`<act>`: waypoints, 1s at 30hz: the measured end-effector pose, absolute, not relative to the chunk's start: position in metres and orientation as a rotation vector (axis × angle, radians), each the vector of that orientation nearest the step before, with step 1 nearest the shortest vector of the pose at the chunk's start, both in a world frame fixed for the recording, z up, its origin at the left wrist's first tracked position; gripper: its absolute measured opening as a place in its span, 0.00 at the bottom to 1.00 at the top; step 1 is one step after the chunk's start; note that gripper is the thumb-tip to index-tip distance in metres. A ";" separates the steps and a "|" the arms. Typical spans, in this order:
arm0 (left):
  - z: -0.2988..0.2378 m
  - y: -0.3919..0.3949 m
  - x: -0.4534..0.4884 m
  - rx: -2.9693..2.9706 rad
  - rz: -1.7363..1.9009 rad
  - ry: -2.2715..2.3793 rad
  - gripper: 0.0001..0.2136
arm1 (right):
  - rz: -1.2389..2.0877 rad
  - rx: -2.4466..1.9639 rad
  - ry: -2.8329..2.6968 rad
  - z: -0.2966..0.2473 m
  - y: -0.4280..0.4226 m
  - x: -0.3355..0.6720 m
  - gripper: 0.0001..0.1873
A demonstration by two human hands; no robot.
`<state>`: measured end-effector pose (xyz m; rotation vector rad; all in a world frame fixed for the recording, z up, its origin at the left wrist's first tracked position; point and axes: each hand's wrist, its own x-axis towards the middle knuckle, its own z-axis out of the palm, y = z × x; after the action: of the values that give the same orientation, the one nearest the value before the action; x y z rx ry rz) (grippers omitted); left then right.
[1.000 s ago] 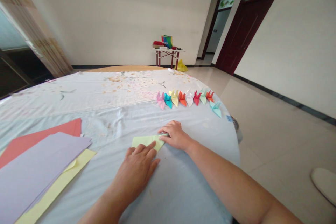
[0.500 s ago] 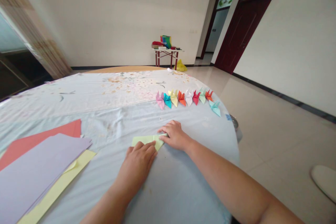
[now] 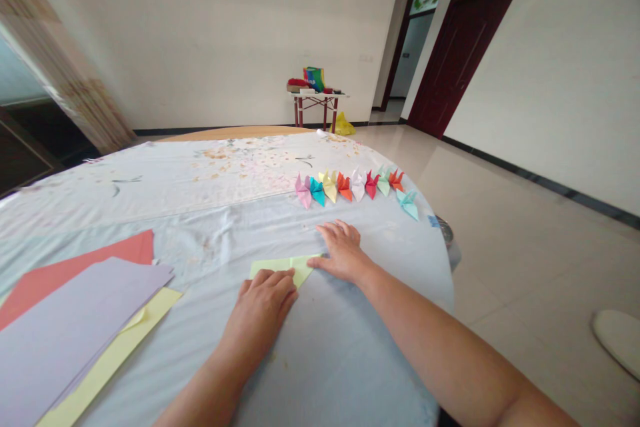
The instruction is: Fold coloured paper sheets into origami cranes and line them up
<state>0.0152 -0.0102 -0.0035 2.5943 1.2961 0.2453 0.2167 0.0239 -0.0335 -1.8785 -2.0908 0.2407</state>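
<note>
While loose sheets [image 3: 90, 320] fill lower left, left hand [image 3: 265, 300] is palm-down on green paper [image 3: 302, 268] near frame centre, fingers bent; can't tell if gripping. Right hand [image 3: 344, 251], right of centre: open, thumb at paper's right tip. Paper birds [image 3: 357, 185] further up, right of centre.

Head-worn view, forward-down across tablecloth [image 3: 345, 360]
</note>
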 end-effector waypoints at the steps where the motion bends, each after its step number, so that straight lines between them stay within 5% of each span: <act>1: -0.003 -0.010 0.015 2.599 0.243 1.297 0.12 | 0.249 -1.886 -2.076 -0.034 0.026 0.220 0.42; 25: -0.001 -0.019 0.005 2.767 0.149 1.165 0.15 | 0.365 -1.832 -2.032 -0.033 0.032 0.233 0.33; 30: -0.002 -0.017 0.014 2.707 0.292 1.253 0.14 | 0.350 -1.566 -2.131 -0.029 0.028 0.226 0.15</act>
<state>0.0139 -0.0166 -0.0019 2.7073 1.2529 0.2916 0.2256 0.0283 -0.0287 -1.5657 -2.1312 0.3502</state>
